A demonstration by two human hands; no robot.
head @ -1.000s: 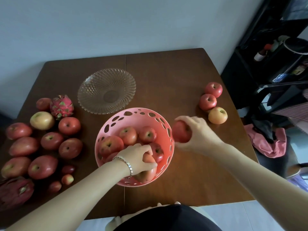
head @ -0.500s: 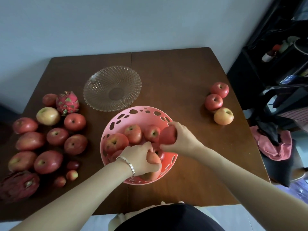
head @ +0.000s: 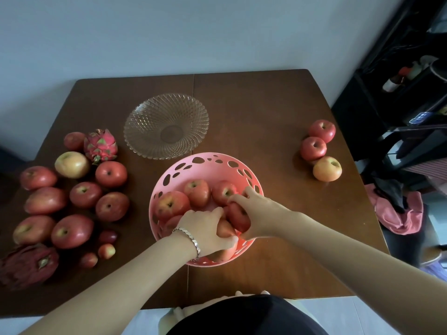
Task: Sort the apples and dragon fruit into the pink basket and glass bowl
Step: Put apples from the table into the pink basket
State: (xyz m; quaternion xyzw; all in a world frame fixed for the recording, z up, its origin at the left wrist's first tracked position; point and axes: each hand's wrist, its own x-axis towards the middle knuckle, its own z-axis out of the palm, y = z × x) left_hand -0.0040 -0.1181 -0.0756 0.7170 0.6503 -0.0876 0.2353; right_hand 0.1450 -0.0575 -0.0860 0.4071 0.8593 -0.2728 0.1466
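Note:
The pink basket (head: 208, 163) sits at the table's centre front and holds several red apples (head: 197, 192). Both hands are inside it. My left hand (head: 205, 229), with a bracelet on the wrist, is closed on an orange-red apple (head: 223, 229) at the basket's near side. My right hand (head: 256, 213) grips a red apple (head: 238, 217) just beside it. The empty glass bowl (head: 167, 125) stands behind the basket. On the left lie many apples (head: 111, 174), a pink dragon fruit (head: 100, 146) and a dark dragon fruit (head: 27, 264). Three apples (head: 313, 148) rest at the right.
The brown table (head: 254, 112) ends against a pale wall at the back. A dark shelf unit with bottles (head: 396, 81) stands to the right, and a pink cloth (head: 396, 213) lies off the table's right edge. A few small red fruits (head: 106, 251) sit near the front left.
My right hand carried its red apple from beside the basket's right rim into the basket and lowered it next to my left hand. My left hand stayed on its apple.

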